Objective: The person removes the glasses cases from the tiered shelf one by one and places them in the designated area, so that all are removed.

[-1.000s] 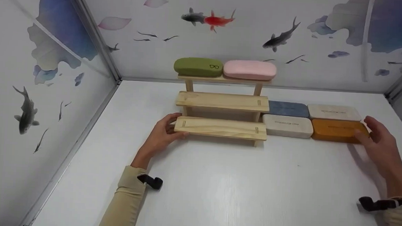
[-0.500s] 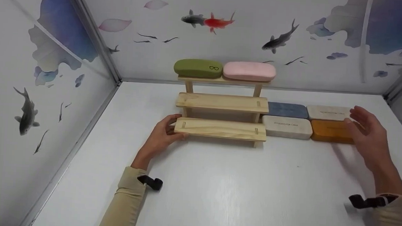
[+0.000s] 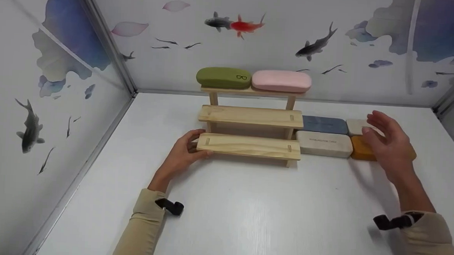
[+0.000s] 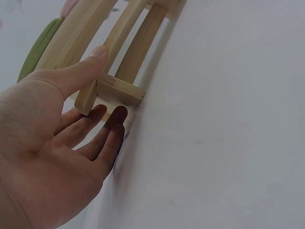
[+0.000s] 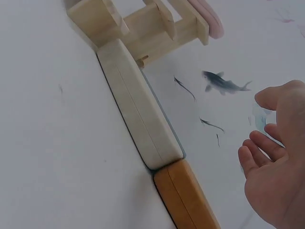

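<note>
A three-tier wooden rack (image 3: 249, 146) stands near the back wall. My left hand (image 3: 183, 152) grips the left end of its lowest shelf, thumb on the front edge; the left wrist view shows the thumb (image 4: 83, 71) over the wood. On the top tier lie a green case (image 3: 222, 77) and a pink case (image 3: 282, 80). My right hand (image 3: 393, 150), holding nothing, hovers over the orange case (image 3: 362, 148) with fingers relaxed, as the right wrist view also shows (image 5: 281, 152).
Right of the rack lie a blue case (image 3: 324, 125), a white case (image 3: 324, 144) in front of it and another white case (image 3: 357, 126) behind the orange one. Printed walls (image 3: 168, 70) border the white table (image 3: 245, 214) at the back and left.
My right hand has moved left from the right end of the orange case and now covers part of that case and the rear white one. My left hand stays on the rack.
</note>
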The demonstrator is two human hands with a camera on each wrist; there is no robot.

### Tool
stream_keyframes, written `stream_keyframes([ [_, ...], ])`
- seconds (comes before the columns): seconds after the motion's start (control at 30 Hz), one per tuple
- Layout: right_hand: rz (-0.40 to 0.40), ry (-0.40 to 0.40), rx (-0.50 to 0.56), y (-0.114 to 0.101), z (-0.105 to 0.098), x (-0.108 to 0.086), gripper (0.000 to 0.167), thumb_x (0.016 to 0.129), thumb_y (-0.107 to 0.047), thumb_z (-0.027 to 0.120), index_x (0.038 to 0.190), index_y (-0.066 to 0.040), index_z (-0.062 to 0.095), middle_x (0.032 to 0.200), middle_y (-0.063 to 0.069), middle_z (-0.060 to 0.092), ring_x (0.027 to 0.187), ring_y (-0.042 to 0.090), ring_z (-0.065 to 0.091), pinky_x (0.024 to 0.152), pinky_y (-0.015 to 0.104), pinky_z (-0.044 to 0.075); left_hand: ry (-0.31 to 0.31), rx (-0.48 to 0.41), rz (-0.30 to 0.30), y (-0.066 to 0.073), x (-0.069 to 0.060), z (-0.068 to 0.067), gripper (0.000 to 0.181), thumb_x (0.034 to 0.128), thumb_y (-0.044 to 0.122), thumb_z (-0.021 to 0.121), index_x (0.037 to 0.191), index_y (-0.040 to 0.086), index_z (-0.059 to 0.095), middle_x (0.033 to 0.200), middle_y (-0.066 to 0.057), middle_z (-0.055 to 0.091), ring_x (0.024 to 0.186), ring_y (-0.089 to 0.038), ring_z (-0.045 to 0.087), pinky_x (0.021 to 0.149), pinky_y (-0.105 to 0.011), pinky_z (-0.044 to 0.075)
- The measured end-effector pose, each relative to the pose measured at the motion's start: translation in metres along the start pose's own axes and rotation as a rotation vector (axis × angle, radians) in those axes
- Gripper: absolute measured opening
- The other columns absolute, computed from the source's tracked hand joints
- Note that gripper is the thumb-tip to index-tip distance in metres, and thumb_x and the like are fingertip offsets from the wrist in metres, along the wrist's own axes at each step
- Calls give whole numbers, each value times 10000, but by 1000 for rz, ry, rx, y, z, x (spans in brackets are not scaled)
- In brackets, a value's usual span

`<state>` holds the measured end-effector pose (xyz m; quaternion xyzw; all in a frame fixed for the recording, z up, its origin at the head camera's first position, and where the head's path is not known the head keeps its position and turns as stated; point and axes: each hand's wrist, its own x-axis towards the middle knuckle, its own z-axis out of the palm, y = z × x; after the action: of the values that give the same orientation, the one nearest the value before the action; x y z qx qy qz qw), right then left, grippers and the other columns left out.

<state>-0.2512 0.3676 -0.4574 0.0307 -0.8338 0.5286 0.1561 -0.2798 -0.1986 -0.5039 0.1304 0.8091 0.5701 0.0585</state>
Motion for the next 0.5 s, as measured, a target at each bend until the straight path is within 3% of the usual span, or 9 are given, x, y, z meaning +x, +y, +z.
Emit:
stream_keyframes([
  [0.23, -56, -34, 70, -17, 33, 4, 590, 1092, -240, 674, 1636, -169, 457, 1620, 87, 530, 1502, 194, 514, 1085, 57, 457, 6, 1, 6, 0, -1, -1, 811, 940, 308, 882, 1613, 160, 453, 1615, -104, 523, 1379, -303, 644, 1081, -411, 586],
  [0.5, -137, -75, 116, -28, 59, 8, 580, 1073, -153, 691, 1615, -140, 485, 1606, 103, 543, 1481, 163, 532, 1126, 127, 481, 14, -9, -4, -1, -2, 0, 823, 937, 310, 885, 1617, 172, 441, 1616, -95, 516, 1395, -300, 631, 1108, -421, 575],
])
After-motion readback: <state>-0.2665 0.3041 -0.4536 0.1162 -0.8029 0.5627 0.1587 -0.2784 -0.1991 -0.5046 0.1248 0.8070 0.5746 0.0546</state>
